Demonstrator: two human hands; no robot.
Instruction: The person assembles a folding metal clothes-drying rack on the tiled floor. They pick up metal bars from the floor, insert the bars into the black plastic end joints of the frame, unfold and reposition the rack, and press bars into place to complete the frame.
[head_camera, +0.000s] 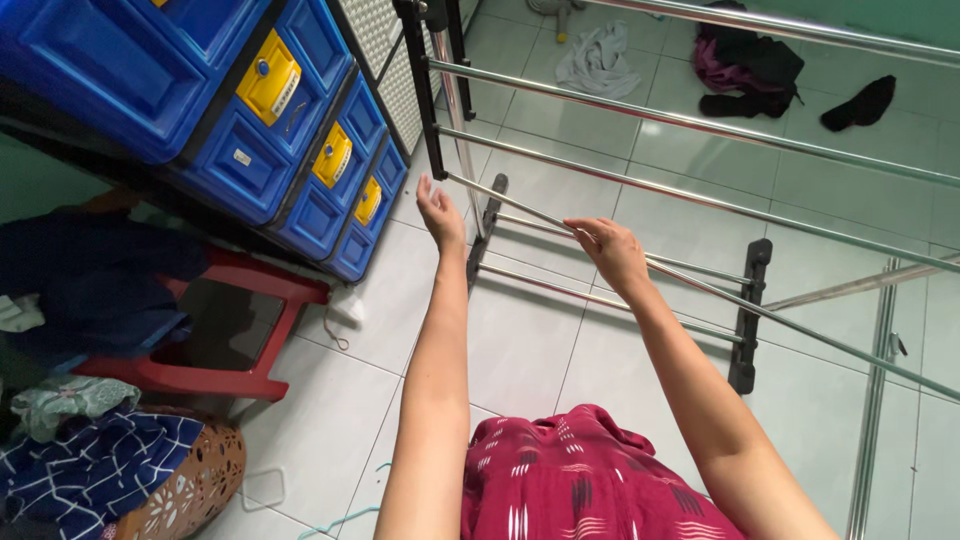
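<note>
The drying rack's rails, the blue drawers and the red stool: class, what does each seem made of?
Rails, touched by both the left hand and right hand: apparently polished metal, with mirror-like glints. Blue drawers: probably moulded plastic, glossy and uniform. Red stool: likely plastic, smooth sheen.

Both bare arms stretch forward, well apart at the elbows and closer at the wrists. The left hand is raised with its fingers loosely straight, gripping nothing. The right hand is turned knuckles up, its fingers curled downward.
</note>
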